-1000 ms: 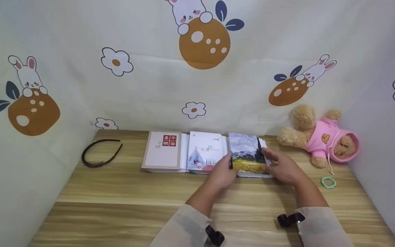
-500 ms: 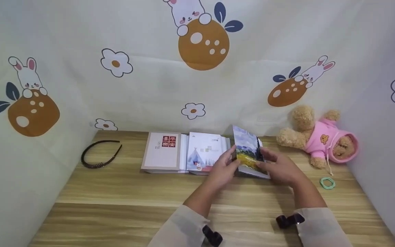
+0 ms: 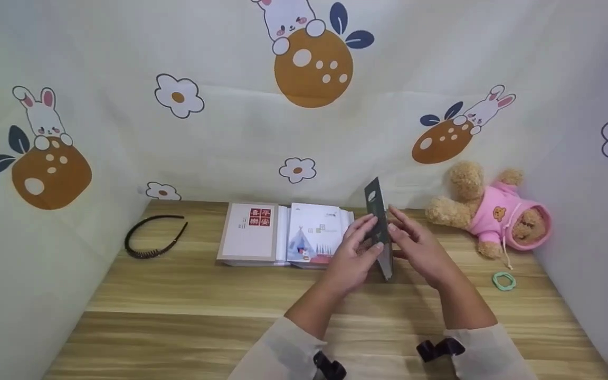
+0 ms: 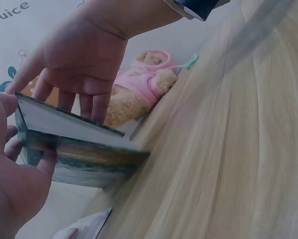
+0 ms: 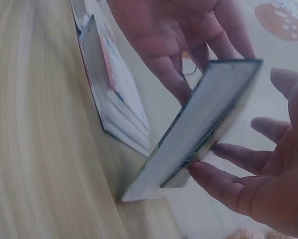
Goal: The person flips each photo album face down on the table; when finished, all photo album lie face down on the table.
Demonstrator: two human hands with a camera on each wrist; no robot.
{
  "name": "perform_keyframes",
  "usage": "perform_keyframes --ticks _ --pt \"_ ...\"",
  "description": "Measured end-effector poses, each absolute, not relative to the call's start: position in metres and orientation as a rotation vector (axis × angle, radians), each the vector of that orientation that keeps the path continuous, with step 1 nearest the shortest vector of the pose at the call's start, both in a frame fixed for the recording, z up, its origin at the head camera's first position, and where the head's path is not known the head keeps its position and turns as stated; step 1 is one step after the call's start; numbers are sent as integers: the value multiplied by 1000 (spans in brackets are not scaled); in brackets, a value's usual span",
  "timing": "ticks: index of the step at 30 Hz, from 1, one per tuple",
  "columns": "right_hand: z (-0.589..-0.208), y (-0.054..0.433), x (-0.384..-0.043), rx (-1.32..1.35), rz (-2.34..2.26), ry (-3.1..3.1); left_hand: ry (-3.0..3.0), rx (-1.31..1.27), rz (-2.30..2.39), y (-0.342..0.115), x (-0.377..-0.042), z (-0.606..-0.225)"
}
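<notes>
A book (image 3: 374, 203) stands tilted on edge above the table between both hands, its dark green side with a pale round mark turned left. My left hand (image 3: 350, 261) grips it, thumb and fingers on the green side in the head view; in the left wrist view the thumb presses the painted cover (image 4: 96, 154). On the other side, my right hand (image 3: 423, 253) has its fingers stretched out, and the right wrist view shows fingertips (image 5: 201, 172) touching the cover edge. White pages (image 5: 204, 109) show between the covers. Parts of the book are hidden by fingers.
Left of the hands lie a book with a tent picture (image 3: 309, 224) and a beige-bordered book (image 3: 248, 237), side by side. A black headband (image 3: 148, 253) lies at far left. Right are a teddy bear in a pink hoodie (image 3: 496, 211) and a green hair tie (image 3: 504, 281). Printed cloth walls surround the table (image 3: 203, 327).
Both hands have lifted the book from lying flat and turned it onto its edge; the painted cover has swung away from the head view. The right fingers have straightened. Other things stay put.
</notes>
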State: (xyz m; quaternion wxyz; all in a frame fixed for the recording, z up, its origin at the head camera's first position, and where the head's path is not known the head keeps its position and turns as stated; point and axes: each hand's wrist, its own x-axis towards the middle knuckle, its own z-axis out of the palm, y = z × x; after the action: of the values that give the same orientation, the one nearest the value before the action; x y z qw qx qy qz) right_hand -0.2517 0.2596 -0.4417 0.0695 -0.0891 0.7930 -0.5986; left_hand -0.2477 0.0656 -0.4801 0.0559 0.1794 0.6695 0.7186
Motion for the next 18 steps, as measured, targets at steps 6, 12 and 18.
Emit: perform_keyframes --ticks 6,12,18 --pt "-442 258 -252 -141 -1879 2296 2077 533 2130 66 -249 -482" --pt "-447 262 -255 -114 -1854 2271 2074 501 2126 65 -251 -484" --pt "-447 263 -256 -96 -1811 2344 2130 497 2052 65 -252 -486"
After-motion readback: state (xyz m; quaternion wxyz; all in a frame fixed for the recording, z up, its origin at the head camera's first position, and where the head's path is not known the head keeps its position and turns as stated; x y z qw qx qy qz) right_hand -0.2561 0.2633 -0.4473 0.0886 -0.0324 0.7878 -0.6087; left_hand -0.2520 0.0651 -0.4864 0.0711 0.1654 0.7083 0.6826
